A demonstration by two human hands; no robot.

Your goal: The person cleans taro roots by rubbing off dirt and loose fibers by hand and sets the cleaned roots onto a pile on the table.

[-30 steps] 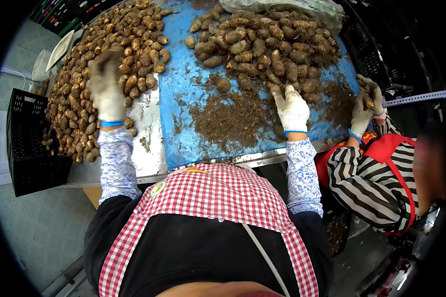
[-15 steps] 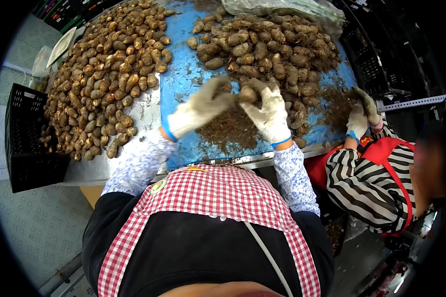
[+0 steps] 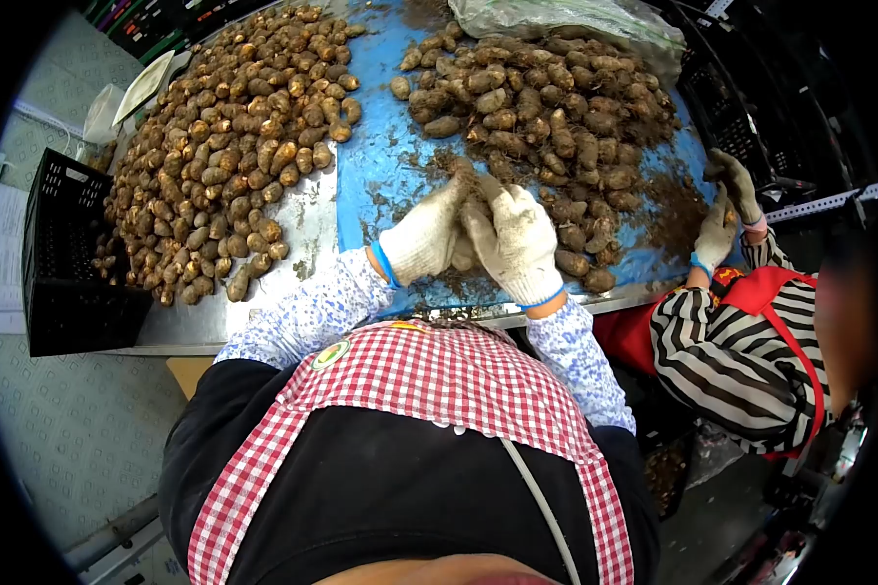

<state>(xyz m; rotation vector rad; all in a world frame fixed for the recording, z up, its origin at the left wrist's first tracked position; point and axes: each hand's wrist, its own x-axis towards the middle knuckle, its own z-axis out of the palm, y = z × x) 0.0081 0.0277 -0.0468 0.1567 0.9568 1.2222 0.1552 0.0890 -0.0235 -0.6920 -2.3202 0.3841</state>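
My left hand [image 3: 427, 232] and my right hand [image 3: 513, 239], both in white gloves, meet over the blue sheet [image 3: 366, 175]. Their fingers are closed around a brown tuber, of which only a little shows between them. Beyond them and to the right lies a heap of dirty, rooty tubers [image 3: 556, 107]. Loose roots and soil [image 3: 454, 292] lie under my hands. On the left a wide spread of cleaner tubers [image 3: 234, 146] covers the metal table [image 3: 307, 219].
A black crate [image 3: 63, 253] stands at the table's left edge. At the right, a co-worker [image 3: 732, 341] in striped sleeves has gloved hands over the table. A clear plastic bag [image 3: 576, 21] lies behind the heap. Black crates [image 3: 717, 97] line the right side.
My left hand has come from the left spread over to the middle. My right hand has drawn back from the heap, and both now meet around a tuber.
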